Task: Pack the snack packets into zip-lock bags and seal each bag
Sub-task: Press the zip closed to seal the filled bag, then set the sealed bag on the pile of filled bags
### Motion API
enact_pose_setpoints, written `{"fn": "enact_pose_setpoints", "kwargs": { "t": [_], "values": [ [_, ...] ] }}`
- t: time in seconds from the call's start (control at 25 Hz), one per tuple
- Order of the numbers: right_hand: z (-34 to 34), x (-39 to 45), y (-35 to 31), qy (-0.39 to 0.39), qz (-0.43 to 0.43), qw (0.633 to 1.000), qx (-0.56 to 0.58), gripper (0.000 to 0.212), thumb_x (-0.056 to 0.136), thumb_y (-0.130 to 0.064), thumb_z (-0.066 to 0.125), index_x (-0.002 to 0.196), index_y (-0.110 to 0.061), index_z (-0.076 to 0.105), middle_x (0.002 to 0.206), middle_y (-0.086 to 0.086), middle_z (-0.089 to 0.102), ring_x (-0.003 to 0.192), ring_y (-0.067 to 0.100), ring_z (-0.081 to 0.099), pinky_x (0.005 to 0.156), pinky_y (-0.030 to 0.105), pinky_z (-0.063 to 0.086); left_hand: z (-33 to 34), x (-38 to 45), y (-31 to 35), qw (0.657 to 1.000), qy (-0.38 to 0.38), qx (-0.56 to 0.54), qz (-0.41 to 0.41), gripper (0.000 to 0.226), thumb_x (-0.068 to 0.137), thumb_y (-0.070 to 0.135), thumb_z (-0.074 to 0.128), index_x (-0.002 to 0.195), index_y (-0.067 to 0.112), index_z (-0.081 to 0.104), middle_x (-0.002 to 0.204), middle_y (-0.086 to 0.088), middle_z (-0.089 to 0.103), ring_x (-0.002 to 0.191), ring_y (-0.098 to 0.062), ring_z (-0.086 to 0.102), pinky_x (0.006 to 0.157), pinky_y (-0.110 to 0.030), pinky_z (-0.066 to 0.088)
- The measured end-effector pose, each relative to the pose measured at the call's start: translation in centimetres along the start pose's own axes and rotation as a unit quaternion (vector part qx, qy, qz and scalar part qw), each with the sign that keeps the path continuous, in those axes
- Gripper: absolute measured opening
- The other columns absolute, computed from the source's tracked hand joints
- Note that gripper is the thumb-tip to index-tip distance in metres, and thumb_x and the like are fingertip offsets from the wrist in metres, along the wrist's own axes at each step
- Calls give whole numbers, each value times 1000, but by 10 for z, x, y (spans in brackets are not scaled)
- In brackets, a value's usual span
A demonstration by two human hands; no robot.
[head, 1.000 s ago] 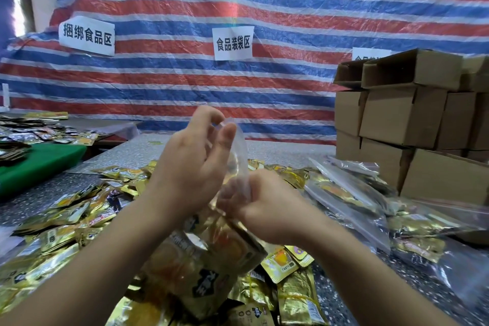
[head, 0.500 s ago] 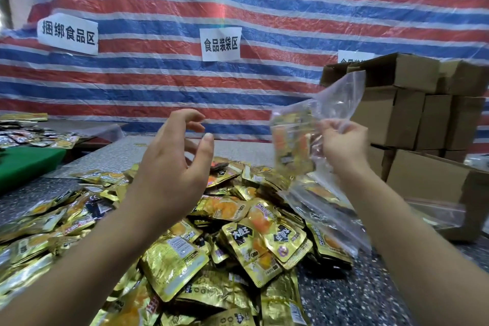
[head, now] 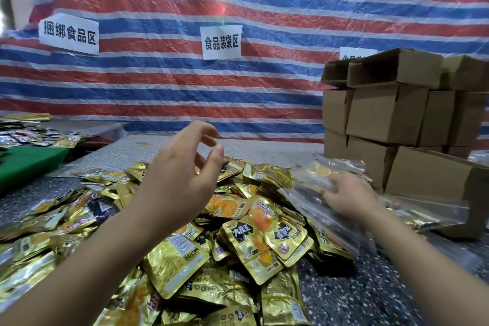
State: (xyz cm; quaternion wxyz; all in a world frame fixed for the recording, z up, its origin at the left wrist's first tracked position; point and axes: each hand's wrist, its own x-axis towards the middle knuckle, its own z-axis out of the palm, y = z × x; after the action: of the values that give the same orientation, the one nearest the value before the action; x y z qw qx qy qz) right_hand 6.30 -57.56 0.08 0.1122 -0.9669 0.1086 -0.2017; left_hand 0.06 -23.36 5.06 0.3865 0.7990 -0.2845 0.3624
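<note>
Big heap of gold snack packets (head: 238, 233) covers table (head: 357, 296) center; filled zip-lock bags (head: 320, 188) lie at right, beside cardboard boxes (head: 391, 116). Risk: bag slides off the slick stack, or zip not fully shut, so packets spill. Right hand (head: 349, 196) holds top bag, fingers curled on it. Left hand (head: 180, 182) hovers over heap, fingers loose, w/ nothing held.

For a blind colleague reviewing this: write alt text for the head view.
A right hand sets a filled clear bag on other bags beside cardboard boxes, while the left hand hovers empty over a heap of gold snack packets.
</note>
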Motion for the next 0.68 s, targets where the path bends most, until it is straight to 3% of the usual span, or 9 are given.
{"fn": "enact_pose_setpoints", "kwargs": {
  "t": [0.12, 0.2, 0.28, 0.36, 0.48, 0.68],
  "values": [
    [-8, -4, -11, -19, -13, 999, -28, 34, 82, -57, 53, 109, -38, 62, 102, -17, 60, 99, 13, 52, 109, 50, 35, 0, 0, 0, 1000, -1, 7, 2, 22, 93, 44, 42, 111, 32, 50, 100, 24, 54, 79, 0, 59, 69, -39, 55],
    [-6, -11, -20, 1, -26, 998, -54, 52, 85, -67, 45, 123, -35, 62, 123, -11, 61, 117, 17, 51, 107, 46, 31, 0, -1, 1, 1000, -2, 3, 2, 20, 95, 42, 44, 110, 31, 51, 100, 23, 55, 78, -1, 60, 68, -38, 55],
    [-4, -18, -32, 52, -34, 995, -84, 54, 91, -67, 36, 121, -32, 65, 129, -7, 60, 123, 19, 48, 102, 41, 32, -1, -1, 2, 1000, -1, 2, 5, 19, 95, 40, 45, 108, 29, 53, 99, 23, 56, 78, -2, 61, 68, -38, 55],
    [-6, -23, -47, 115, -45, 988, -88, 48, 96, -57, 35, 110, -29, 71, 121, -5, 64, 116, 18, 52, 94, 37, 34, -1, -1, 2, 1000, 5, 4, 8, 18, 96, 38, 46, 107, 27, 55, 98, 22, 57, 76, -3, 61, 68, -37, 54],
    [-12, -28, -70, 189, -85, 978, 21, 35, 98, -38, 46, 90, -18, 74, 98, 0, 68, 95, 21, 55, 86, 37, 35, -3, 0, 1, 1000, 9, 2, 13, 14, 96, 35, 47, 99, 26, 58, 89, 20, 61, 72, -4, 60, 63, -31, 51],
    [-15, -46, -111, 141, -150, 957, 205, 28, 97, -23, 53, 82, -7, 70, 78, 4, 65, 77, 18, 58, 70, 34, 48, 3, 0, -8, 999, -16, 26, 24, 21, 99, 30, 48, 86, 21, 61, 68, 12, 59, 64, -8, 55, 54, -32, 45]
  ]
}}
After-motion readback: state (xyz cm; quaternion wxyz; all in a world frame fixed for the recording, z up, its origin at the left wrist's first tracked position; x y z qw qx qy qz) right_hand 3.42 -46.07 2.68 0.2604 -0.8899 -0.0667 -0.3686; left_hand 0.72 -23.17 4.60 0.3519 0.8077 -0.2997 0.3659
